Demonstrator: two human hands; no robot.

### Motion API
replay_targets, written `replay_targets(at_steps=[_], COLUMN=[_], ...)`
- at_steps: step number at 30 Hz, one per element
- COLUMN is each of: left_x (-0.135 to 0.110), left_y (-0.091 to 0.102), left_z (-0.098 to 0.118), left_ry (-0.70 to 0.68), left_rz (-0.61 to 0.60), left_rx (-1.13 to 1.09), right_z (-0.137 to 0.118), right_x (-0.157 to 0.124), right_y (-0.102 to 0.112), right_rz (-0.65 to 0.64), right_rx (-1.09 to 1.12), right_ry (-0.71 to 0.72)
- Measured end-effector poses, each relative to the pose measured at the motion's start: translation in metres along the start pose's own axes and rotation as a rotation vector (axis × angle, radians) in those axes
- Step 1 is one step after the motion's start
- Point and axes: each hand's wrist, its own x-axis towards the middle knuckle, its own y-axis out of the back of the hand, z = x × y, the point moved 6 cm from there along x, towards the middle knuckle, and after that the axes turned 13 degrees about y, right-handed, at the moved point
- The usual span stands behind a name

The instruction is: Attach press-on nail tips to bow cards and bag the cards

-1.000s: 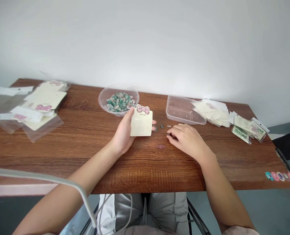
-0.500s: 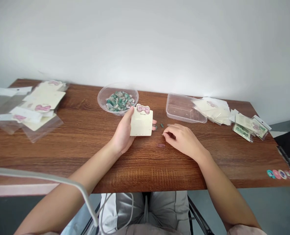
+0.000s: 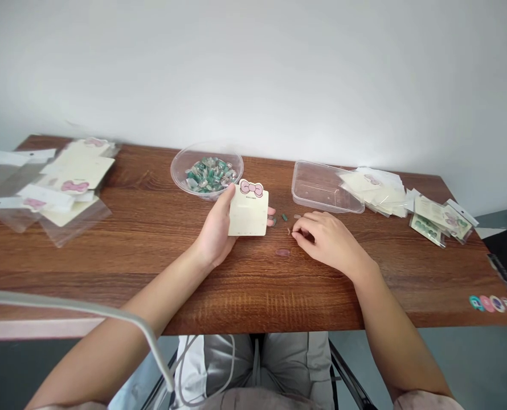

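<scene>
My left hand (image 3: 216, 232) grips a cream card (image 3: 248, 213) with a pink bow on top, thumb at its left edge and fingers behind. A small green press-on nail (image 3: 273, 221) shows by the fingertips right of the card. On the tabletop, my right hand (image 3: 326, 236) is closed in a pinch; a tiny pale piece (image 3: 289, 231) shows at its fingertips, too small to name. Around that hand lie a green nail (image 3: 284, 217), a clear one (image 3: 297, 216) and a purplish one (image 3: 282, 252).
Behind the card stands a clear round bowl (image 3: 179, 173) of green and clear nails. A clear rectangular tray (image 3: 309, 200) is right of it, beside stacked cards (image 3: 375, 193) and filled packets (image 3: 439, 219). Cards and plastic sleeves (image 3: 72, 182) lie at left. A white cable (image 3: 108, 312) crosses the lower left.
My right hand has drawn slightly to the right, uncovering more of the clear nail beside it. My left hand keeps the card almost where it was.
</scene>
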Motion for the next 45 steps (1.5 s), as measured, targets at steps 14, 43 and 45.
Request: replay_targets(at_steps=[14,43,45], left_x=[-0.001,-0.008,-0.008], left_y=[-0.001,-0.029,-0.028], left_z=[0.0,-0.051,-0.053], left_ry=[0.011,0.146,0.136], left_rz=[0.03,-0.273,-0.267], left_rx=[0.022,0.046,0.076], right_z=[-0.001,-0.062,-0.065], right_x=[0.002,-0.004,-0.002], right_y=[-0.003,0.03,0.03], right_rz=[-0.029,0.686,0.688], right_rx=[0.035,-0.109,-0.122], right_ry=[0.011,0.362,0.341])
